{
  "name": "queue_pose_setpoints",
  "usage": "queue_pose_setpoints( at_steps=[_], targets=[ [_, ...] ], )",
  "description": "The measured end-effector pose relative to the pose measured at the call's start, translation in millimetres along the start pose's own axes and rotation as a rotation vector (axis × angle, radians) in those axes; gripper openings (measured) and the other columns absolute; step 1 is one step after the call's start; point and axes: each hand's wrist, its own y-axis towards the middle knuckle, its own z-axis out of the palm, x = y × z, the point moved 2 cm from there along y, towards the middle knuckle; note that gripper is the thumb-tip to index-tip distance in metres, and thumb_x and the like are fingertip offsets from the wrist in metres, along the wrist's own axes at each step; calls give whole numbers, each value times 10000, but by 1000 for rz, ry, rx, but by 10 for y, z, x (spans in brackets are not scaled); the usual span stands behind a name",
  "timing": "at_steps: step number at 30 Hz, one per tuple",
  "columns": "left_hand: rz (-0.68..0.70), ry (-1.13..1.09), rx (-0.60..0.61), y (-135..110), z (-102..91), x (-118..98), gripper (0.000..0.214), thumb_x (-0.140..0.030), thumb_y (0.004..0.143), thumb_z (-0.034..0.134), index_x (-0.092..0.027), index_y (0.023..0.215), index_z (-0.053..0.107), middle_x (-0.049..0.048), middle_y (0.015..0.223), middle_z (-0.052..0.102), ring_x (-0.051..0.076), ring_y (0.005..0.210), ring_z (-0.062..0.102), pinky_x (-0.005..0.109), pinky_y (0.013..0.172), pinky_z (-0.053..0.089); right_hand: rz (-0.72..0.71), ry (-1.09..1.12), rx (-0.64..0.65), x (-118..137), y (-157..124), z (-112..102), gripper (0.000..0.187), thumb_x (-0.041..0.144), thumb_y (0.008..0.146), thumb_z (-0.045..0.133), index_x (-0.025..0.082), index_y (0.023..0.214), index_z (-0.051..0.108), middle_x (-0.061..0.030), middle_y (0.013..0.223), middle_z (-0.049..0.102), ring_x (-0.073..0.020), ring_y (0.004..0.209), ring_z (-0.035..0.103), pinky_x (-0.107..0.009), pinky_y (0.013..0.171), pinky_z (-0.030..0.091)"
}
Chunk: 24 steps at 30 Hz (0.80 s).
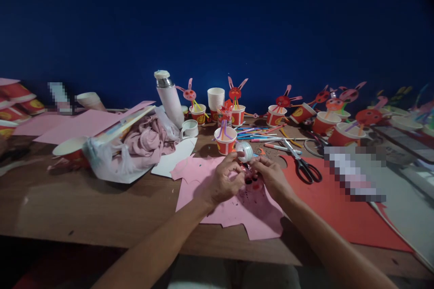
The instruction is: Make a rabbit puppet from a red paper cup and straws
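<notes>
My left hand (224,179) is closed around a roll of clear tape (244,151), thumb and fingers curled at its rim. My right hand (271,176) pinches close beside it, fingertips meeting the left hand's over a small red cut-out piece (253,181) that is partly hidden. Both hands hover over a sheet of pink paper (233,210) with ragged cut edges, lying on the wooden table (84,207). A red paper cup (225,139) with coloured straws stands just beyond my left hand.
Black-handled scissors (303,164) lie on red paper (342,216) to the right. Pens (261,135), several decorated cups with rabbit figures (235,99), a stack of white cups (216,98), a white flask (169,97) and a plastic bag with pink cloth (135,144) fill the back.
</notes>
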Motion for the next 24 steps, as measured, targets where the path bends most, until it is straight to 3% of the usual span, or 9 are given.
queue_pose_setpoints(
  at_steps=[6,11,16,24],
  targets=[
    [-95,-78,25,2,9,1,122,-116,688,495,-155,573,508,127,1095,526,199,1068,484,330,889,378,41,-5,-26,51,-34,38,66,195,589,548,177,550,499,72,417,437,-65,348,398,-187,323,270],
    [-175,-142,16,11,-11,60,149,-126,703,480,-164,559,493,93,975,591,215,1112,451,359,924,340,14,-7,-5,28,-11,20,145,237,622,591,160,533,505,65,435,441,-47,396,378,-175,385,290],
    [-162,-130,28,7,-18,32,141,-134,702,487,-156,563,497,109,1138,519,216,1113,453,345,898,362,7,-23,64,-3,-5,-8,184,310,655,619,145,594,562,45,501,481,-51,437,393,-186,418,298],
    [-59,8,34,-4,-1,-6,114,-95,689,497,-163,599,515,116,1095,523,206,1075,480,355,908,357,79,7,58,0,-17,-6,159,303,642,612,164,606,545,53,458,464,-68,383,404,-182,321,306]
  ],
)
